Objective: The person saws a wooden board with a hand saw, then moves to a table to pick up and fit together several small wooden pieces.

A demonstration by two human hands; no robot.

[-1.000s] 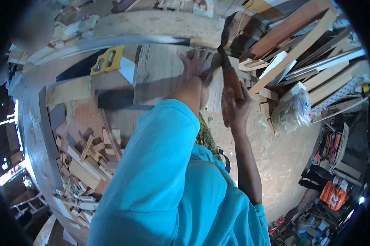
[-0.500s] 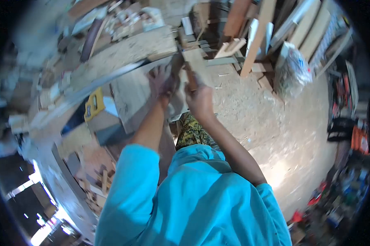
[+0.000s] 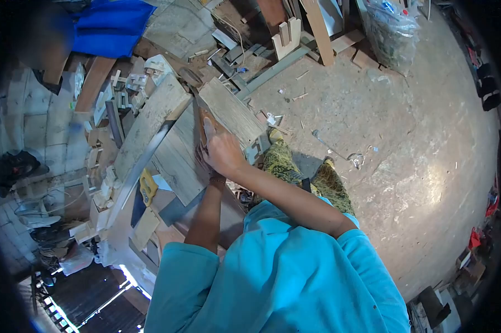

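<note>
My right hand (image 3: 225, 151) is closed round the brown wooden handle (image 3: 204, 119) of a saw. Its thin blade (image 3: 195, 97), seen nearly edge-on, points up and left between two grey-brown wooden boards. One board (image 3: 178, 152) lies under and left of my hands; the other (image 3: 232, 110) lies to the right of the blade. Behind my right hand, my left hand (image 3: 204, 161) rests low at the first board, with most of its fingers hidden. A yellow-handled saw (image 3: 148, 187) lies left of my left forearm.
A long pale plank (image 3: 153, 114) and wood offcuts lie left. At top left are a blue cloth (image 3: 111, 28) and a blurred shape. Upright boards (image 3: 319, 33) and a filled plastic bag (image 3: 392, 39) stand at upper right. The concrete floor (image 3: 389, 161) holds scraps.
The view has shifted, showing more of the left side and my feet. My right hand, still on the saw, is now over my left hand, which was spread on the board before.
</note>
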